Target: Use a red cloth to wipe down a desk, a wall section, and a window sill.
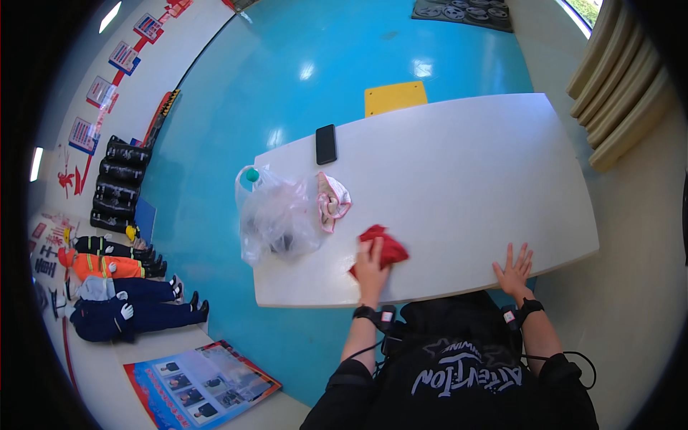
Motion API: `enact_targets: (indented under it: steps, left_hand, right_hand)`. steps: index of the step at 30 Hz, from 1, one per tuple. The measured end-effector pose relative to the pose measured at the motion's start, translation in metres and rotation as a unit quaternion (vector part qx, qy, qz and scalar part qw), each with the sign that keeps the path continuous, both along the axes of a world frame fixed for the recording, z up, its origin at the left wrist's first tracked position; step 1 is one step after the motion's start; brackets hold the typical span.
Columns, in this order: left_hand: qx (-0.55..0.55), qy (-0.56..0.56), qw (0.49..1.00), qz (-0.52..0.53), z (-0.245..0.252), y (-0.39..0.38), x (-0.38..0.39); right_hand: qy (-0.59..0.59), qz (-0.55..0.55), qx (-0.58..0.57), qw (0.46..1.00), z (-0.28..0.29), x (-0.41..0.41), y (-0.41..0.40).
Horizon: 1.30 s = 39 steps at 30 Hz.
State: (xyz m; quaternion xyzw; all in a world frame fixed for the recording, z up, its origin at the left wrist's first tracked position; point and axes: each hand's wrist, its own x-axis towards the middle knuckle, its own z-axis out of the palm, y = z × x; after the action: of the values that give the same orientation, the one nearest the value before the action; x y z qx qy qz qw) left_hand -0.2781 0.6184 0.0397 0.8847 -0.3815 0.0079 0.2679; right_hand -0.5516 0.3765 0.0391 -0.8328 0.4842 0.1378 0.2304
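My left hand [372, 269] is on a crumpled red cloth [394, 251], pressing it against the white tabletop [457, 177] near the front edge. The cloth looks slightly blurred and bunches out past my fingers. Flat on the table at the near right lies my right hand [514, 272], its fingers spread and nothing held. Just beyond the red cloth, to the left, is a folded white cloth with pink edging [331, 201]. A translucent plastic bag [279, 215] sits at the table's left end, with a green cap [252, 174] showing; its other contents are unclear.
A black smartphone [325, 144] lies at the table's far left edge. Behind the table stands a yellow seat [396, 98] on the blue floor [312, 48]. Uniformed mannequins [107, 263] and a printed board [204, 384] line the left wall; beige curtains [623, 97] hang at right.
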Motion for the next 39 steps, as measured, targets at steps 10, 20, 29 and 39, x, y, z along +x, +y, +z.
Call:
enact_targets:
  steps: [10, 20, 29, 39]
  left_hand:
    - [0.079, -0.015, 0.948, 0.309, -0.033, 0.049, 0.058]
    - [0.083, -0.006, 0.992, 0.095, -0.019, -0.045, -0.01]
    - [0.051, 0.038, 0.958, -0.278, -0.004, -0.108, -0.062]
    - [0.066, 0.037, 0.961, -0.265, 0.0, -0.095, -0.017]
  right_hand:
    - [-0.062, 0.015, -0.037, 0.997, -0.007, -0.001, 0.009]
    - [-0.052, 0.006, 0.011, 0.999, 0.011, 0.0, 0.01]
    - [-0.046, 0.007, 0.023, 0.999, 0.009, 0.007, 0.007]
    - [-0.067, 0.004, 0.041, 0.997, 0.002, 0.0, 0.006]
